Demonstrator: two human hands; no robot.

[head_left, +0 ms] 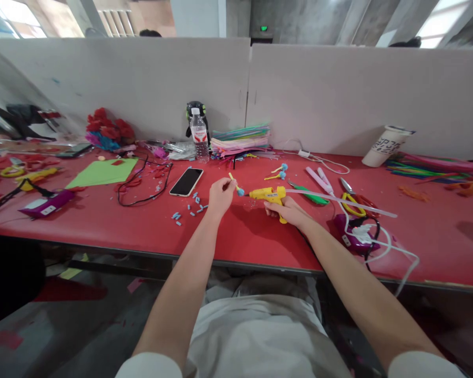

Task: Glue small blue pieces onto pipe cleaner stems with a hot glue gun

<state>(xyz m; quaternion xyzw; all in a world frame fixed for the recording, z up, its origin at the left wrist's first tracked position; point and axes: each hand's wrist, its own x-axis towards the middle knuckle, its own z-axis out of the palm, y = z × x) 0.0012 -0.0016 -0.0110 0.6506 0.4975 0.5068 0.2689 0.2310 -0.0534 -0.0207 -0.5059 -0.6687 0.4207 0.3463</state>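
Observation:
My left hand point(221, 195) pinches a small yellow stem with a blue fuzzy tip point(240, 192), which looks made of pipe cleaner. Wrapped round the handle of a yellow hot glue gun point(268, 195) is my right hand point(287, 209). The gun's nozzle points left, at or very close to the blue tip; whether they touch I cannot tell. A long clear glue stick point(350, 205) sticks out of the gun's back. Short blue pieces point(197, 199) lie scattered left of my left hand. Two similar yellow-and-blue pieces point(280, 172) rest beyond the gun.
A phone point(186, 181), a water bottle point(199, 135) and a pile of pipe cleaners point(240, 140) lie toward the back. On the right are green-handled pliers point(310, 195), yellow-handled scissors point(352, 202), a purple power strip point(352, 236) with cables and a tilted paper cup point(386, 147).

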